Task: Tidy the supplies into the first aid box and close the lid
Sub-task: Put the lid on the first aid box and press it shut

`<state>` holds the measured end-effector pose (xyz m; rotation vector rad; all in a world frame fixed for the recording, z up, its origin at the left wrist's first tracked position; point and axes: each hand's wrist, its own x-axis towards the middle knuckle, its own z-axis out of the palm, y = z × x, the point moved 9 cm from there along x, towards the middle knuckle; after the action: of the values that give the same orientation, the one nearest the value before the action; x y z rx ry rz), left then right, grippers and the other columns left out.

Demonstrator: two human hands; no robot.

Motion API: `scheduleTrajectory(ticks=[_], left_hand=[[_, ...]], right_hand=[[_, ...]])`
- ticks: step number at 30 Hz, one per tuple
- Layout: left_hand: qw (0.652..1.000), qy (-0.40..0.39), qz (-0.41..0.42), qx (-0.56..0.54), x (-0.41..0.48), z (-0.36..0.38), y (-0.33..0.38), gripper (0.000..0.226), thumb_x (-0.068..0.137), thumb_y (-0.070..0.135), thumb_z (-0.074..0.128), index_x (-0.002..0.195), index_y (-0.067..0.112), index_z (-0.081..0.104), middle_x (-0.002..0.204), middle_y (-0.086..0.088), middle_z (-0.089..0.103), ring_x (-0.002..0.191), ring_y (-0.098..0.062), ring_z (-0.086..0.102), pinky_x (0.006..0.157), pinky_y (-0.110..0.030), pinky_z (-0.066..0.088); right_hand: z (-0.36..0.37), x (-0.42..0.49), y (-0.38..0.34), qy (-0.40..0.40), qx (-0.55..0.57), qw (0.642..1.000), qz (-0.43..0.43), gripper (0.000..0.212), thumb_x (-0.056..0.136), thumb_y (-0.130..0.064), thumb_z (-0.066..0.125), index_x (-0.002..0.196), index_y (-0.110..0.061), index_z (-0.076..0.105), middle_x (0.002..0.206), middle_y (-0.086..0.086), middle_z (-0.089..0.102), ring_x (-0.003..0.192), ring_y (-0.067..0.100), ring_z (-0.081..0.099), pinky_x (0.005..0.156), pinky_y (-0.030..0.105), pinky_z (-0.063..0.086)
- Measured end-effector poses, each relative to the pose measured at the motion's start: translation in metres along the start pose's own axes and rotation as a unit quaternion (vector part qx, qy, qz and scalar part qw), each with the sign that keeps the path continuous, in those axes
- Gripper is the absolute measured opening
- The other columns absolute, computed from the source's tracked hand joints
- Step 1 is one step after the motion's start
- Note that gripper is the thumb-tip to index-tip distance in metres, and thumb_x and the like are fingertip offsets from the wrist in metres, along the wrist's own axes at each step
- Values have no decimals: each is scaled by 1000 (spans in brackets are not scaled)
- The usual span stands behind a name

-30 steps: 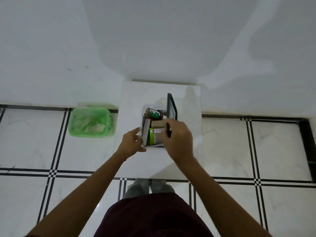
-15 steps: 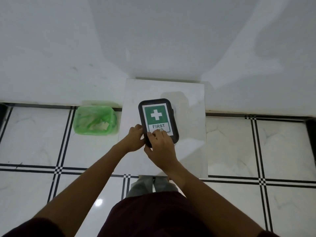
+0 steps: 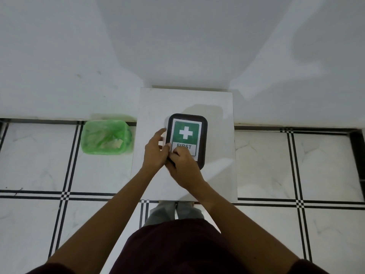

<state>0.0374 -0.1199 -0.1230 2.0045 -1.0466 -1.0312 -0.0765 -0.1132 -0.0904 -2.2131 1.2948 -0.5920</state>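
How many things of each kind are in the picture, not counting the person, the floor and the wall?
First aid box with its lid down: 1
White stand that bears the box: 1
Green-lined bin on the floor: 1
Total: 3

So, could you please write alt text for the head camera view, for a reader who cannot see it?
Seen from above, a person's left hand and right hand press on the near left corner of a closed dark-rimmed first aid box with a green white-cross label, on a small white tabletop. A bin lined with a green plastic bag stands on the tiled floor to its left.
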Motion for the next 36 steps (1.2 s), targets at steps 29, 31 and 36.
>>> scheduleTrajectory(ticks=[29, 31, 36], left_hand=[[979, 116, -133, 103, -18, 23, -32, 40, 97, 53, 18, 94, 18, 38, 88, -4, 58, 75, -20, 60, 65, -37, 55], [978, 121, -143, 94, -18, 24, -37, 43, 96, 54, 18, 93, 18, 39, 87, -4, 60, 74, -21, 61, 65, -39, 56], [980, 127, -133, 77, -17, 28, -40, 42, 97, 53, 20, 93, 19, 44, 87, -3, 63, 72, -17, 63, 63, -35, 58]], right_hand=[[-11, 40, 106, 21, -65, 971, 230, 48, 100, -33, 34, 143, -11, 32, 103, 12, 63, 84, 24, 64, 68, 35, 56], [-9, 41, 107, 20, -51, 972, 228, 47, 101, -33, 33, 144, -12, 33, 101, 11, 66, 81, 23, 66, 67, 36, 59], [-5, 39, 113, 30, -4, 971, 236, 44, 102, -36, 26, 137, -15, 40, 95, 6, 70, 77, 20, 69, 65, 32, 60]])
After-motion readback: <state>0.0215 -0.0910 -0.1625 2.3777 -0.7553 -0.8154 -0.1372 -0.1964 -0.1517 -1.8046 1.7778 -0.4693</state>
